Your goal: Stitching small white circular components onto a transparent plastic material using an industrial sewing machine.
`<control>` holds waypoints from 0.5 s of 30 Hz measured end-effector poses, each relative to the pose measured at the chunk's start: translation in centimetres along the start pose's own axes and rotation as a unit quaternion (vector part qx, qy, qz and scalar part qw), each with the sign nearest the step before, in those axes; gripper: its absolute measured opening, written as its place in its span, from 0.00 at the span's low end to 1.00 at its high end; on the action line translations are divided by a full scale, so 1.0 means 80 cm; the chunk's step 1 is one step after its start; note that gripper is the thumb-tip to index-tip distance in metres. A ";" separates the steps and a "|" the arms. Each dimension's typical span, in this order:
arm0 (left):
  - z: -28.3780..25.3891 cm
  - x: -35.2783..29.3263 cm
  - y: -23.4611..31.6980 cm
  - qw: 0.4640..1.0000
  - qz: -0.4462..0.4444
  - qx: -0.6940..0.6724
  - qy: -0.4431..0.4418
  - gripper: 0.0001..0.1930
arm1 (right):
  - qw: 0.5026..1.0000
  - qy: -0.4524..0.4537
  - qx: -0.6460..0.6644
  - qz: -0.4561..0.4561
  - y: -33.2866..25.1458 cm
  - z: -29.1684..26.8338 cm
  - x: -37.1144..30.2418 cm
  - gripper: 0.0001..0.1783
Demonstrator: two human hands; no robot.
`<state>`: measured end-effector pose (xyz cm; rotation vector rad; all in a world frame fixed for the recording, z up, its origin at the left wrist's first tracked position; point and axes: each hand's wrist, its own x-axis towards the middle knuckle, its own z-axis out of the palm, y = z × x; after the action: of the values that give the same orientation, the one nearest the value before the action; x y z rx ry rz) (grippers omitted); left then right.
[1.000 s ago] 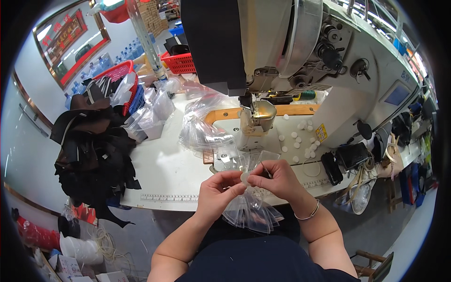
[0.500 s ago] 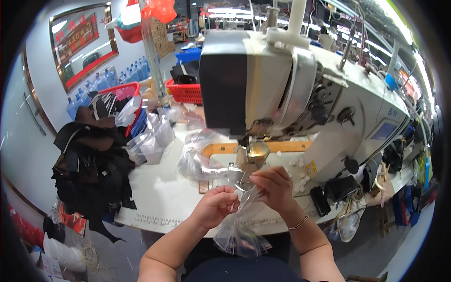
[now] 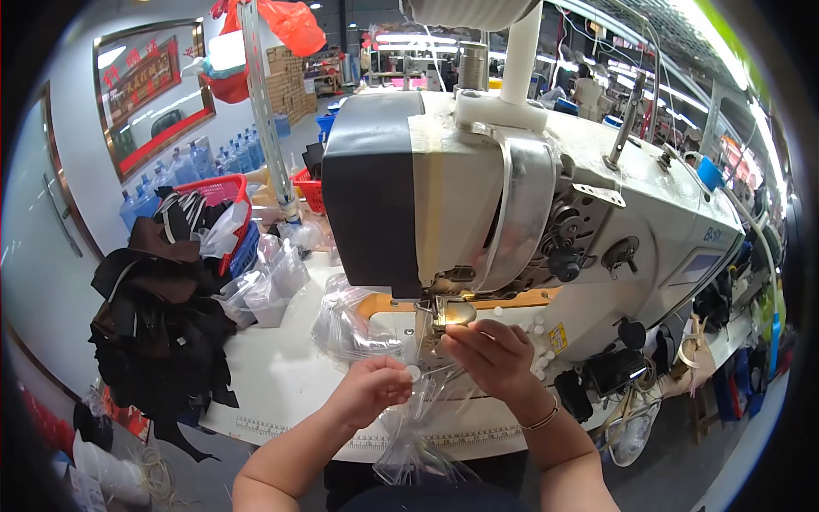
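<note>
My left hand [image 3: 375,388] is closed in a pinch on a small white disc [image 3: 414,374] in front of the sewing machine [image 3: 461,188]. Clear plastic [image 3: 418,435] hangs between my hands and over the table's front edge. Close by the machine's needle area [image 3: 444,316], my right hand [image 3: 490,358] has its thumb and fingers pressed together; what they hold is hidden. More clear plastic [image 3: 345,324] lies bunched to the left of the needle. Several loose white discs [image 3: 539,341] are scattered on the machine bed, right of my right hand.
Black scrap material [image 3: 158,324] is heaped at the left, beside a red basket [image 3: 229,189]. A ruler strip [image 3: 290,428] runs along the white table's front edge. At the right lie a black pouch [image 3: 614,373] and a bag [image 3: 633,431]. A lamp post [image 3: 271,119] rises behind the table.
The view has shifted, so the machine looms larger. My hands have moved apart; the right one now sits closer to the needle area. The white disc shows more plainly in the left fingers.
</note>
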<state>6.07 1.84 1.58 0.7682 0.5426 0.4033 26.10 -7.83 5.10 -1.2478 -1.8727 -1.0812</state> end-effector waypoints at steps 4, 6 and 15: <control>0.011 -0.010 -0.011 0.974 0.004 -0.180 -0.135 0.03 | 1.000 -0.001 -0.022 0.014 0.001 -0.010 0.006 0.10; 0.007 -0.025 -0.039 0.970 -0.002 -0.202 -0.131 0.04 | 0.999 0.002 -0.027 -0.032 -0.006 -0.015 0.004 0.11; 0.016 0.063 0.049 0.997 0.020 0.054 -0.058 0.06 | 0.994 -0.055 0.007 0.091 0.042 0.018 0.001 0.14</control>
<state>10.22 6.38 3.71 0.9025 0.4445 0.3655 29.15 -5.83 5.46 -1.4652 -1.8019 -0.9178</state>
